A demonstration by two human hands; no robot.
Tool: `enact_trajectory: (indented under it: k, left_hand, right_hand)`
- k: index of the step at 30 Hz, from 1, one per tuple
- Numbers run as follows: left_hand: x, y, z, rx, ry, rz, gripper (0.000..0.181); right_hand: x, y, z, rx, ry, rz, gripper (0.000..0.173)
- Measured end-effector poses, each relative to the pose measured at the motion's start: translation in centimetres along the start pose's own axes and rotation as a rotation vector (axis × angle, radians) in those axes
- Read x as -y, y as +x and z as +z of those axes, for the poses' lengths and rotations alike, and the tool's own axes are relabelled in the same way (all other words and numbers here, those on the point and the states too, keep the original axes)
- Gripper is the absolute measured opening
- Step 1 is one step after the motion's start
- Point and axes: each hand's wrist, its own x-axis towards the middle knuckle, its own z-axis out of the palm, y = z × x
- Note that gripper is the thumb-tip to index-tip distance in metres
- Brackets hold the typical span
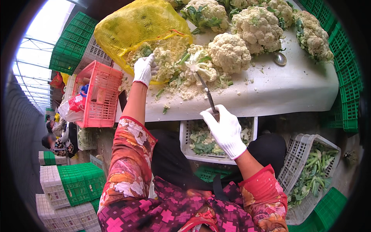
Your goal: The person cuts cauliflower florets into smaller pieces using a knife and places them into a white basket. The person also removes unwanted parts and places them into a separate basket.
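My right hand (224,129), in a white knit glove, grips a knife (206,90) by its handle. Its dark blade points away from me, and the tip meets the pale stem of a cut cauliflower piece (199,62). At the mouth of a yellow mesh bag (139,20) is my gloved left hand (145,69), fingers bent over cauliflower florets (168,59); whether it pinches one is hidden. The bag lies on its side with florets in its opening. Right of the cut piece sits a whole cauliflower head (229,53).
More cauliflower heads (258,29) and a metal spoon (280,59) lie on the white-covered table (278,90). A pink crate (101,98) stands left. Below the table edge is a white crate of trimmings (205,158); another leaf-filled crate (295,162) stands right. Another person (62,143) is far left.
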Motion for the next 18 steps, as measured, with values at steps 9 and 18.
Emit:
enact_trajectory:
  k: [9, 18]
  left_hand:
    - [-0.1, -13.6, 2.1, 0.644, -0.946, -0.105, 0.035]
    - [-1.2, -25.4, 5.2, 0.352, -0.501, 0.16, 0.03]
  right_hand:
    - [0.5, 0.2, -0.9, 0.062, 0.58, 0.127, 0.036]
    - [-0.1, -0.4, -0.9, 0.175, 0.858, 0.101, 0.043]
